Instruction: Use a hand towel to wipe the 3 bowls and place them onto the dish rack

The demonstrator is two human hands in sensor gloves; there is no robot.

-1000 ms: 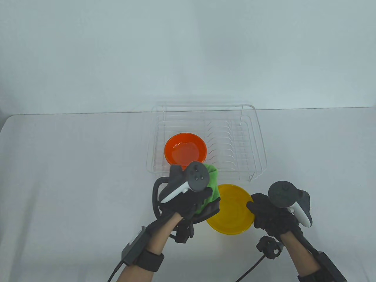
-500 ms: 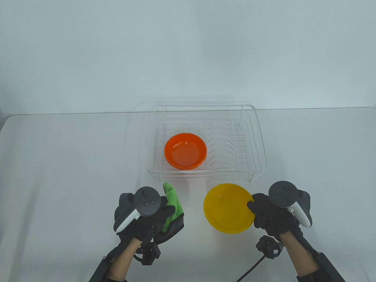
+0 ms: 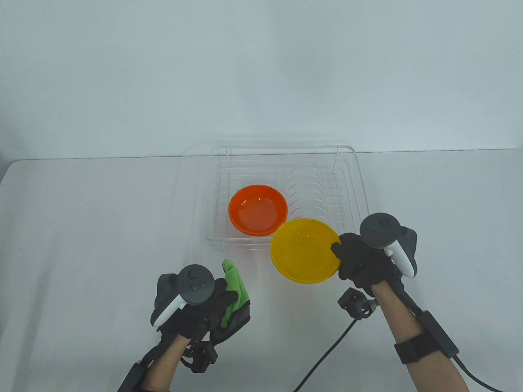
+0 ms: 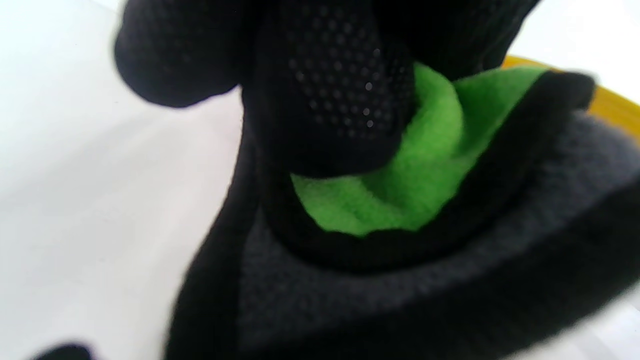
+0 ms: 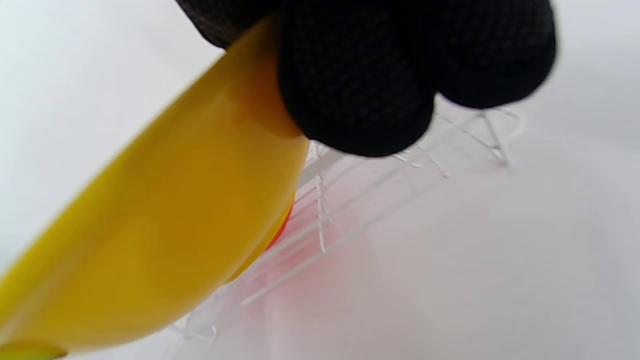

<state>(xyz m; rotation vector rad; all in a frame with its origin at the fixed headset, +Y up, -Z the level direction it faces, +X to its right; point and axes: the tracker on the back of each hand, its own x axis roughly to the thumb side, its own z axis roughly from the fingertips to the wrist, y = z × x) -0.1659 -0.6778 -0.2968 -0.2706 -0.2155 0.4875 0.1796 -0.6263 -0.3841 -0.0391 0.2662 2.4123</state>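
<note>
My right hand (image 3: 347, 257) grips the right rim of a yellow bowl (image 3: 304, 250) and holds it above the table at the front edge of the white wire dish rack (image 3: 359, 192). From the right wrist view the yellow bowl (image 5: 150, 225) is seen from below, with my fingers (image 5: 350, 85) curled over its rim and the rack (image 5: 350, 200) behind it. An orange bowl (image 3: 258, 210) sits inside the rack's left half. My left hand (image 3: 212, 298) holds the green and grey hand towel (image 3: 236, 292) near the table's front left; the towel (image 4: 415, 190) is bunched under my fingers (image 4: 325, 100).
The white table (image 3: 81, 228) stretches left and right of the rack. The rack's right half has upright plate wires (image 3: 314, 196) with nothing in them. A black cable (image 3: 327, 359) trails from my right wrist.
My left hand drew the towel off the yellow bowl and down to the left. My right hand then lifted the bowl up and back to the rack's front edge.
</note>
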